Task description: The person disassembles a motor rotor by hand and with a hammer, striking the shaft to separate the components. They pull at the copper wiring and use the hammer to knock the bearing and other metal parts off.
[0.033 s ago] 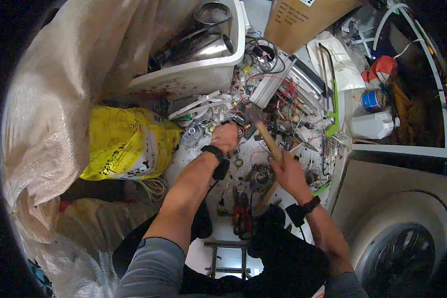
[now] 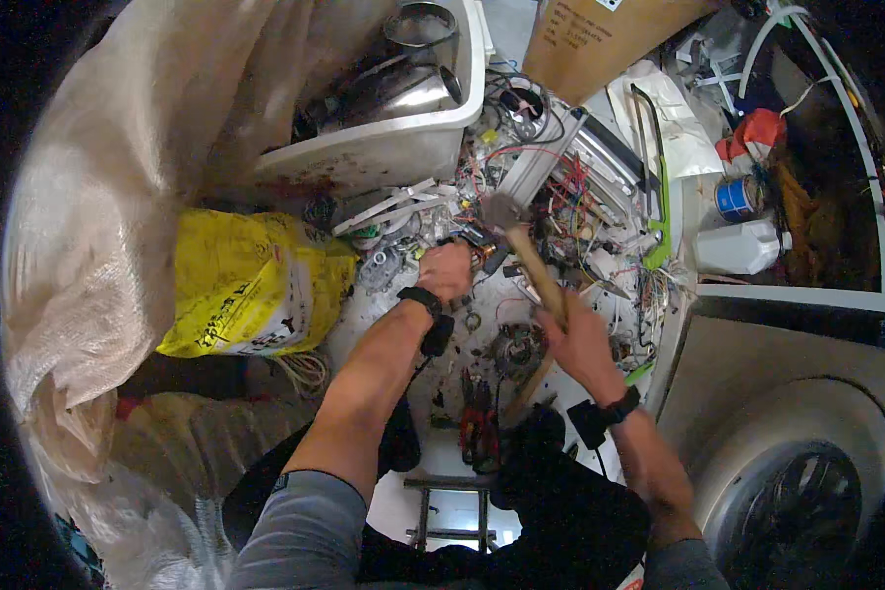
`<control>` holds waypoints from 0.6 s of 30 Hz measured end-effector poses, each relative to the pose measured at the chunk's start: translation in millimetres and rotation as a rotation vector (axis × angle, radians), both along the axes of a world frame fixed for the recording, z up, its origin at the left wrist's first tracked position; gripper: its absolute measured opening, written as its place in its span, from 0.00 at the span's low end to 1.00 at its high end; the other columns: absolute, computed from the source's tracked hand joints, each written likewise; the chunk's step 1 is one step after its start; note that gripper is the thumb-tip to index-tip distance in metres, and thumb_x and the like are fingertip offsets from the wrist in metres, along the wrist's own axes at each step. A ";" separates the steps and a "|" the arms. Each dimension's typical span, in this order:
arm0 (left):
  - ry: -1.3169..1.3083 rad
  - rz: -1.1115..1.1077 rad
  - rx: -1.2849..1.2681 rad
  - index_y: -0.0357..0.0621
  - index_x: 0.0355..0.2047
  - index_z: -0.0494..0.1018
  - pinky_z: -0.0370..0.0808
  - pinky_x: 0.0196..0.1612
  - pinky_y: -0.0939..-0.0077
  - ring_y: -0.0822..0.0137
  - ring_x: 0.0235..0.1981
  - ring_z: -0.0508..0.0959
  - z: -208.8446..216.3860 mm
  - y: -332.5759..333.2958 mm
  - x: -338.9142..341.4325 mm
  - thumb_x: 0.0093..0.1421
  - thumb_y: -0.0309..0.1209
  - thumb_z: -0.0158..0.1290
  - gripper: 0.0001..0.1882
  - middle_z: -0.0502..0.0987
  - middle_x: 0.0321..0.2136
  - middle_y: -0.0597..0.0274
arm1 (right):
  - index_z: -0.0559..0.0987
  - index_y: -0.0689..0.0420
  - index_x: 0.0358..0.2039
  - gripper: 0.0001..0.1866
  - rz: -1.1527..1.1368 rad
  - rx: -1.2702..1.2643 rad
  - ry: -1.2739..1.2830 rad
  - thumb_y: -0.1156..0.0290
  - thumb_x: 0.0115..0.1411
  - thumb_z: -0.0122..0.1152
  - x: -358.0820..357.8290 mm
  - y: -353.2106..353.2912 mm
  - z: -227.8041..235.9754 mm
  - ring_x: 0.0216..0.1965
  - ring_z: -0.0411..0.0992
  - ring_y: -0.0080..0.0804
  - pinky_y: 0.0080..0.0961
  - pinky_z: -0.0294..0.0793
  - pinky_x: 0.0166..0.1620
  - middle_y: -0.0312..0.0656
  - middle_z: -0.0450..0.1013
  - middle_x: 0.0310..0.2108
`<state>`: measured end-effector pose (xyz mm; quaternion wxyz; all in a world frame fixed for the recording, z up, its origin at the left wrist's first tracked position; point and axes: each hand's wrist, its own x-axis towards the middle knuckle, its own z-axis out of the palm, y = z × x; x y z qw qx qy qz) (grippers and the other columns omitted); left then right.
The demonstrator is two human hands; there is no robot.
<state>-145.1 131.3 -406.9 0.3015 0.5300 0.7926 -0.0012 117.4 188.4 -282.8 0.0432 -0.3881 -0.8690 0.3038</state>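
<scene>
My right hand (image 2: 582,339) is closed round the wooden handle of a hammer (image 2: 535,267). The hammer's grey head points away from me and hangs above the scrap, just right of my left hand. My left hand (image 2: 445,271) is closed low over the littered surface, its fingertips hidden from view. A small dark metal part with a copper-coloured piece (image 2: 483,253) shows at its right side; how the fingers grip it is hidden. Around it lie loose wires (image 2: 572,192), metal bits and a small ring (image 2: 473,322). Red-handled pliers (image 2: 478,425) lie nearer to me.
A yellow sack (image 2: 251,285) stands at left, below a white tub (image 2: 383,138) holding metal cylinders. Metal profiles (image 2: 600,162) and a green-framed hacksaw (image 2: 659,216) lie at far right. A cardboard box (image 2: 600,49) stands behind. A front-loading washing machine (image 2: 777,442) is near right.
My right hand has shifted slightly to the right and nearer to me with the hammer. The hammer head has moved slightly away from me and is more blurred. My left hand stays in place.
</scene>
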 end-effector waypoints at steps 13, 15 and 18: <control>0.056 -0.025 0.103 0.35 0.41 0.77 0.82 0.40 0.55 0.48 0.36 0.86 -1.7 -11.1 -2.6 0.57 0.29 0.53 0.14 0.84 0.35 0.44 | 0.71 0.65 0.47 0.21 -0.183 -0.118 -0.101 0.60 0.67 0.60 9.0 -8.7 10.6 0.36 0.77 0.68 0.56 0.74 0.37 0.64 0.78 0.33; 0.048 -0.003 0.094 0.33 0.43 0.76 0.82 0.40 0.55 0.48 0.36 0.86 1.5 2.3 -12.7 0.57 0.29 0.53 0.15 0.84 0.35 0.43 | 0.71 0.64 0.47 0.21 -0.196 -0.032 -0.056 0.59 0.66 0.62 -8.8 18.8 22.0 0.36 0.77 0.65 0.55 0.75 0.37 0.63 0.78 0.31; 0.112 -0.059 0.171 0.31 0.42 0.75 0.82 0.39 0.54 0.46 0.35 0.86 -3.0 -5.6 -0.4 0.58 0.29 0.50 0.15 0.84 0.32 0.42 | 0.70 0.63 0.49 0.23 -0.208 -0.024 -0.043 0.57 0.66 0.62 7.5 19.1 17.8 0.35 0.77 0.66 0.56 0.75 0.36 0.63 0.78 0.31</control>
